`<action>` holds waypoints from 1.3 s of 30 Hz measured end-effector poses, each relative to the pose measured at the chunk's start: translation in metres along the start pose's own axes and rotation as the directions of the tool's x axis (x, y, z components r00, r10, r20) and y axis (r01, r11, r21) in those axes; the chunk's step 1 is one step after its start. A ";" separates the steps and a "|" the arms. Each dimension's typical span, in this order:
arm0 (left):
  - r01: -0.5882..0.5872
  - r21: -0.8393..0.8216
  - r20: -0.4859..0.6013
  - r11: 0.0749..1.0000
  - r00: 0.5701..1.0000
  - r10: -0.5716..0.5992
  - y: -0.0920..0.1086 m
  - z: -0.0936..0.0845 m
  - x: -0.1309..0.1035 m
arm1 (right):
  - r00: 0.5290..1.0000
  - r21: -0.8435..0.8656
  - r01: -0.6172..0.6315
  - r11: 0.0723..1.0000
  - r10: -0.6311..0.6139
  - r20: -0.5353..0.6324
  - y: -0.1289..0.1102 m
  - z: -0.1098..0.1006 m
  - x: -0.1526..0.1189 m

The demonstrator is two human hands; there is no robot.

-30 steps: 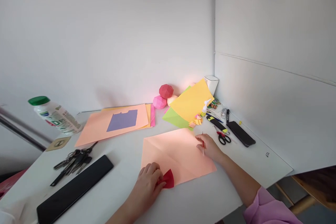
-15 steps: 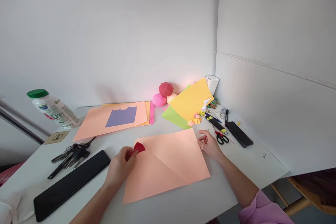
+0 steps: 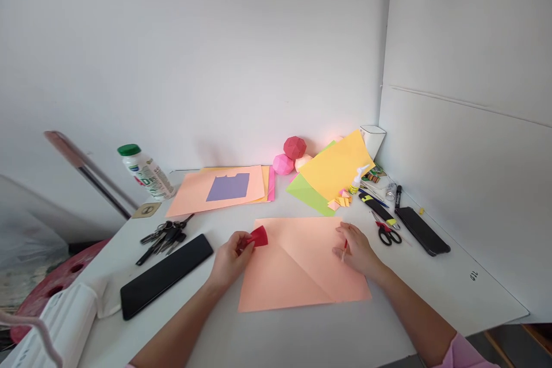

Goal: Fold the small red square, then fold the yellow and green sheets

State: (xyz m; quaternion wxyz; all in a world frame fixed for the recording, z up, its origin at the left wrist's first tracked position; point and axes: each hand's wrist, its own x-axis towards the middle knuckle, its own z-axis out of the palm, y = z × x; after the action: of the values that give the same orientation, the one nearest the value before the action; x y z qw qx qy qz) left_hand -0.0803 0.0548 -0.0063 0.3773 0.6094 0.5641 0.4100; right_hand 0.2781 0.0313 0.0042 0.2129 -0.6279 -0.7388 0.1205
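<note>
Bench [image 3: 302,333] white, against white wall [image 3: 215,57]. Left: green-capped bottle [image 3: 149,175], tan square [image 3: 146,210] just beside; bunch of keys [image 3: 168,237]; long glossy black slab [image 3: 166,276] nearby. Back left: stacked sheets [image 3: 190,195], purple piece [image 3: 228,187] on top. Back middle: faceted balls, red ball [image 3: 295,148] above pink ball [image 3: 283,164] and cream ball [image 3: 303,162]. Then yellow sheet [image 3: 338,164] overlapping green sheet [image 3: 308,192], small nozzle bottle [image 3: 356,181], little paper bits [image 3: 340,200]. Right: yellow-black cutter [image 3: 375,207], red-black scissors [image 3: 388,234], black marker [image 3: 398,196], flat black item [image 3: 421,231]. Bottom left: white ribbed object [image 3: 64,322], cut off by frame edge.
</note>
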 end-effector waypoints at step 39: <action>0.059 -0.140 0.181 0.988 0.983 -0.033 0.003 0.002 -0.005 | 0.855 0.451 -0.473 0.757 0.518 0.028 -0.015 -0.044 -0.004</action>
State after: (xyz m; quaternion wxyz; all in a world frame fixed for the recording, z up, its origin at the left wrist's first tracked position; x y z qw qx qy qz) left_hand -0.0778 0.0496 -0.0044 0.4789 0.6012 0.5109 0.3850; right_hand 0.2857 0.0212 0.0486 0.3462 -0.7410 -0.4873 0.3059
